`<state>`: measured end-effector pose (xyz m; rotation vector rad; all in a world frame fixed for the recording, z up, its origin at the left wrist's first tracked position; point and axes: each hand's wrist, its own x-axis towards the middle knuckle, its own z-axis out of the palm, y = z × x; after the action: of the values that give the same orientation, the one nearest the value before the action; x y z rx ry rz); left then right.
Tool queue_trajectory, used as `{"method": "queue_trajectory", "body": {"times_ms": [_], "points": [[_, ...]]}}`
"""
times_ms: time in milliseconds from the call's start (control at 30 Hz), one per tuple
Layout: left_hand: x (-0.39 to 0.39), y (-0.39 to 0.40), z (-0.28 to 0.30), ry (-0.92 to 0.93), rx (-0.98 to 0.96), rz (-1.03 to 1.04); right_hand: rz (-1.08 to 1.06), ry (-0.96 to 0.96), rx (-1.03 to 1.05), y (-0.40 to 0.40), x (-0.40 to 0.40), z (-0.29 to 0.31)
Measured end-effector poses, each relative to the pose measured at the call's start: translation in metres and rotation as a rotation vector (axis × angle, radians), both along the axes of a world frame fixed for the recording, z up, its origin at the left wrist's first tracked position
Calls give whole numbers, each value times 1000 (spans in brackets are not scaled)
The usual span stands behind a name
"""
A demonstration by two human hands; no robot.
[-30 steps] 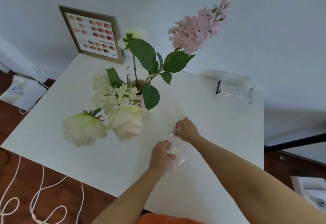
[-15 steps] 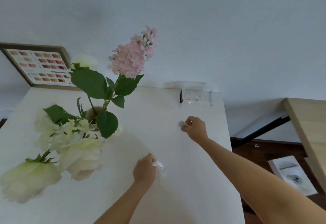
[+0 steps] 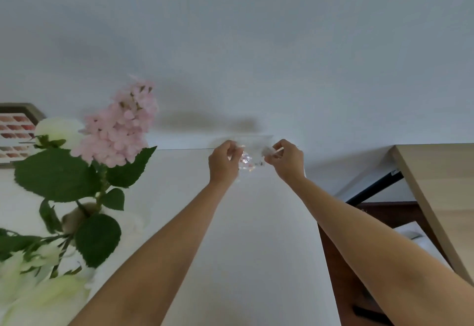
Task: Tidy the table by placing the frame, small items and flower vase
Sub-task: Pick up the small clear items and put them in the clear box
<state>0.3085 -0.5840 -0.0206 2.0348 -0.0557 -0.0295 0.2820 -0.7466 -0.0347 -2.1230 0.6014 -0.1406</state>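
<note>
Two hands, left (image 3: 222,162) and right (image 3: 286,159), were closed on small clear items (image 3: 248,158) over a clear box (image 3: 256,141) at the table's (image 3: 256,248) far edge. Light, slippery and probably brittle, the items were best pinched by their edges.

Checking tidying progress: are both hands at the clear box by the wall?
Yes, the left hand and right hand are raised on either side of the clear box at the table's far edge.

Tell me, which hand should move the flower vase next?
Left, probably. The left hand is nearer the flower vase on the white table; the right hand would have to cross over. Both hands are pinching small things now.
</note>
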Motion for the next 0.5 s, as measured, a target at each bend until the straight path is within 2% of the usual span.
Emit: {"method": "queue_trajectory", "body": {"times_ms": [167, 333, 433, 500], "points": [[31, -41, -10, 53, -77, 47, 46, 25, -25, -10, 16, -12], [41, -54, -39, 164, 7, 40, 160, -13, -305, -22, 11, -37], [37, -47, -53, 203, 21, 34, 127, -69, -289, -26, -2, -55], [30, -40, -60, 218, -78, 99, 145, -58, -213, -28, -11, -67]]}}
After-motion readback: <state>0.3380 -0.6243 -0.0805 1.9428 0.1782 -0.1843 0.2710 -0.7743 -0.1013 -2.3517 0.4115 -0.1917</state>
